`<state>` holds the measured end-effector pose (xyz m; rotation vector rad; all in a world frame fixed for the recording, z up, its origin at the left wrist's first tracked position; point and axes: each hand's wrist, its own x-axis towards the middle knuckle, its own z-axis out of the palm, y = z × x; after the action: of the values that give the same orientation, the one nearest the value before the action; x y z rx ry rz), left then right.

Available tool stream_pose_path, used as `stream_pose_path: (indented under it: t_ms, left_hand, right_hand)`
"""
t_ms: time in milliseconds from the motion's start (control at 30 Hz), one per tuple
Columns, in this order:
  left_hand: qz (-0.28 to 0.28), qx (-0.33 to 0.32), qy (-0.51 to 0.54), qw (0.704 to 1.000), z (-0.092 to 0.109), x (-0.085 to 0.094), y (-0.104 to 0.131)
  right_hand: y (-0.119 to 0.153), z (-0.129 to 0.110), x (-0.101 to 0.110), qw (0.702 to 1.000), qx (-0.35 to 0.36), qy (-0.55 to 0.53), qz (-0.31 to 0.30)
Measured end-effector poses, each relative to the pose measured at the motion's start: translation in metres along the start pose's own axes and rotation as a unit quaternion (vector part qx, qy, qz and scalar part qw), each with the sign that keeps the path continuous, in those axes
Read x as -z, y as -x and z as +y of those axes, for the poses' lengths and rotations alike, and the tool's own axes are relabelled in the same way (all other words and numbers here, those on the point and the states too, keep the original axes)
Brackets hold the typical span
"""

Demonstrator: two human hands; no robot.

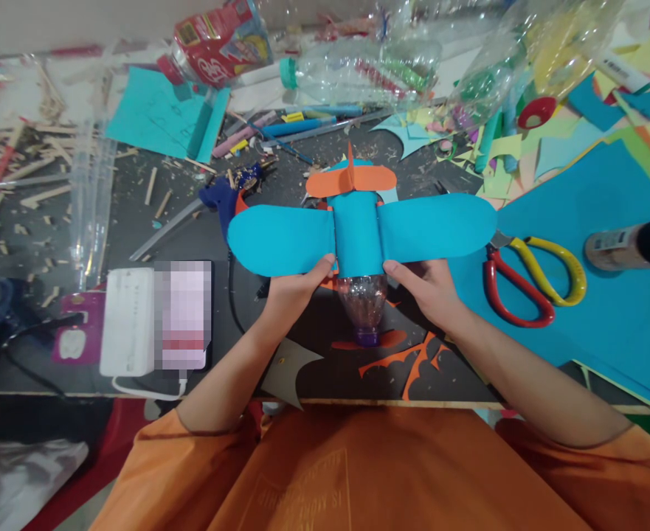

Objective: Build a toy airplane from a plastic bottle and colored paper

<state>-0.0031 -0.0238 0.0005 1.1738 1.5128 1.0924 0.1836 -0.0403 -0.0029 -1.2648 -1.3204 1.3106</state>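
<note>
A model plane (358, 232) has a bottle body wrapped in blue paper, two rounded blue wings and an orange tail piece at its far end. Its clear neck with a purple cap points toward me. My left hand (301, 284) grips the left wing near the body, thumb on top and the other fingers hidden underneath. On the other side, my right hand (427, 287) pinches the right wing close to the body in the same way. Orange paper scraps (407, 361) lie just below the cap.
Scissors with red and yellow handles (524, 295) lie right of the plane on blue sheets (557, 354). A blue glue gun (225, 203) is behind the left wing. A phone (184, 317) and white power bank (130, 321) sit left. Plastic bottles (358, 70) line the back.
</note>
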Motion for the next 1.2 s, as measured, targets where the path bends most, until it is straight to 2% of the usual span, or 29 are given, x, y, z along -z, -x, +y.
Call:
stream_pose_path:
  t_ms: [200, 333, 533, 700, 833, 1200]
  left_hand:
    - [-0.005, -0.011, 0.003, 1.0, 0.0, 0.0, 0.0]
    - [0.012, -0.018, 0.021, 1.0, 0.0, -0.002, 0.0]
    - [-0.009, 0.011, 0.104, 0.994, -0.001, 0.0, -0.002]
    - [-0.078, 0.039, 0.127, 0.988, 0.001, 0.0, -0.003]
    - [-0.081, 0.043, 0.12, 0.988, 0.003, -0.004, 0.0]
    - [-0.076, 0.076, 0.101, 0.989, 0.005, -0.006, 0.006]
  right_hand:
    - [0.0, -0.001, -0.002, 1.0, 0.007, -0.012, 0.007]
    - [0.001, -0.001, -0.002, 1.0, 0.007, -0.005, 0.03]
    - [0.0, 0.006, 0.002, 0.996, -0.011, -0.061, 0.062]
    - [-0.003, 0.012, 0.002, 0.988, -0.066, -0.133, 0.041]
    - [-0.001, 0.012, 0.001, 0.979, -0.104, -0.17, 0.036]
    - [0.0, 0.006, 0.0, 0.97, -0.159, -0.176, 0.053]
